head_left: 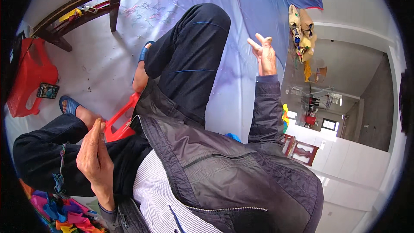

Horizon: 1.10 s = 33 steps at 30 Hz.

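Observation:
My left hand (95, 159) is raised over my left thigh, its fingers straight and pressed together at the tips. Whatever it may hold is too fine to make out. Strands of coloured thread (59, 177) hang beside it over the dark trouser leg. My right hand (265, 56) is held up on the far side of my other leg, with some fingers stretched apart and nothing visible in it. Two thin blue threads, an upper thread (209, 22) and a lower thread (195, 71), lie across the dark trousers (189, 47).
Bright coloured fabric pieces (71, 211) are heaped at the lower left. A red plastic stool (32, 75) and a wooden chair (82, 11) stand at the left. Thread scraps (146, 12) litter the pale floor sheet (95, 65). Stuffed cloth items (302, 34) are at the right.

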### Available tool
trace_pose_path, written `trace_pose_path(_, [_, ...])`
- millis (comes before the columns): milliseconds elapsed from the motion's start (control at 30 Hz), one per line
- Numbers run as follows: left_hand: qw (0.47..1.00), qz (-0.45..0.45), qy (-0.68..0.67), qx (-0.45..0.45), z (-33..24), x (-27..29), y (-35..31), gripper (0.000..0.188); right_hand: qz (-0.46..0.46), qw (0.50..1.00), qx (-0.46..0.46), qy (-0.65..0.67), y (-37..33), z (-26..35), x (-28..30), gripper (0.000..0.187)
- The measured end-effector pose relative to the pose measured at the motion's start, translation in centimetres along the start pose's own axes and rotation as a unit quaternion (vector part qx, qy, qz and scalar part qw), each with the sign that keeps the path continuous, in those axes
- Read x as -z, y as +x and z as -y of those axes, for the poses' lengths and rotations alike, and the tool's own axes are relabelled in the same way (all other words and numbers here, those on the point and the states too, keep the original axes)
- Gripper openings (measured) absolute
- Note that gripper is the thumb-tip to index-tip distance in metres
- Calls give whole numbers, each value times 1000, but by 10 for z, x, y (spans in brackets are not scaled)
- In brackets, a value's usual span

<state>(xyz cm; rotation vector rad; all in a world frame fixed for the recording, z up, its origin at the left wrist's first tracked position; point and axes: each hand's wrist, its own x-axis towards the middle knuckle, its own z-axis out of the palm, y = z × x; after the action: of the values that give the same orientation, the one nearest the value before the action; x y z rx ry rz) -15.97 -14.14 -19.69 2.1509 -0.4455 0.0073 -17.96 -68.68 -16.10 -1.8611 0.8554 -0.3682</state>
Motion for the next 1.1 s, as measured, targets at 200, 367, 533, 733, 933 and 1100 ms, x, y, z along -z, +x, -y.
trace_pose_path(200, [1000, 0, 13, -13, -3, 4, 0, 27, 11, 983, 111, -144, -9, 17, -17, 56])
trace_pose_path(367, [1000, -4, -10, -22, 1, -5, 5, 32, 25, 831, 445, -334, -80, 82, -93, 31])
trace_pose_path(533, [999, -6, -24, -29, 0, -4, 5, 31, 251, 724, 530, -362, -120, 62, -176, 30])
trace_pose_path(733, [998, -27, -43, -28, 12, -6, -4, 34, 323, 643, 507, -475, -115, 48, -208, 25])
trace_pose_path(933, [998, -31, -45, -21, 18, -8, -8, 34, 381, 573, 476, -548, -99, 34, -214, 20])
trace_pose_path(1100, [998, -32, -43, -24, 20, -9, -7, 34, 401, 557, 447, -574, -89, 23, -213, 14])
